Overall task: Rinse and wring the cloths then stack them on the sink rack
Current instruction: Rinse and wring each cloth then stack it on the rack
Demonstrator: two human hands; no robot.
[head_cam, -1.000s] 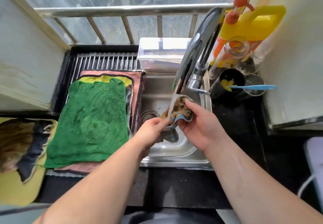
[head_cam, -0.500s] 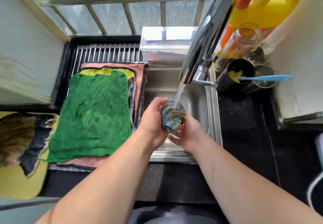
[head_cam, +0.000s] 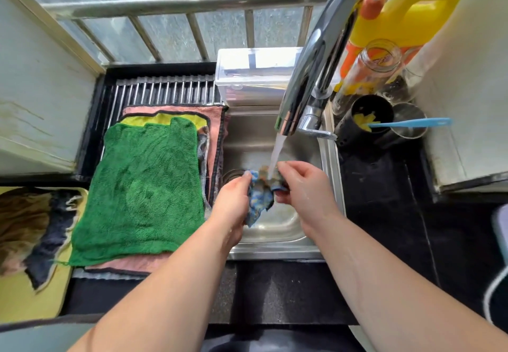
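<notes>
Over the steel sink [head_cam: 331, 186], both hands hold a small blue-and-brown patterned cloth [head_cam: 259, 197] under the water stream from the chrome tap [head_cam: 313, 71]. My left hand [head_cam: 233, 203] grips its left side and my right hand [head_cam: 305, 186] pinches its right side. The cloth's lower corner hangs loose. On the slatted sink rack [head_cam: 165, 93] to the left lies a stack of cloths, a green cloth [head_cam: 143, 192] on top of yellow, grey and pink ones.
A yellow board [head_cam: 19, 296] at the far left carries brown and dark cloths [head_cam: 33, 225]. A clear plastic box [head_cam: 253, 76] stands behind the sink. At the right are a yellow jug [head_cam: 406, 19], a glass jar [head_cam: 371, 68] and a black cup with a blue utensil [head_cam: 412, 123].
The cloth was balled up between my hands half a second ago; now it is pulled apart and hangs loose under the stream. Both hands have moved slightly further into the sink.
</notes>
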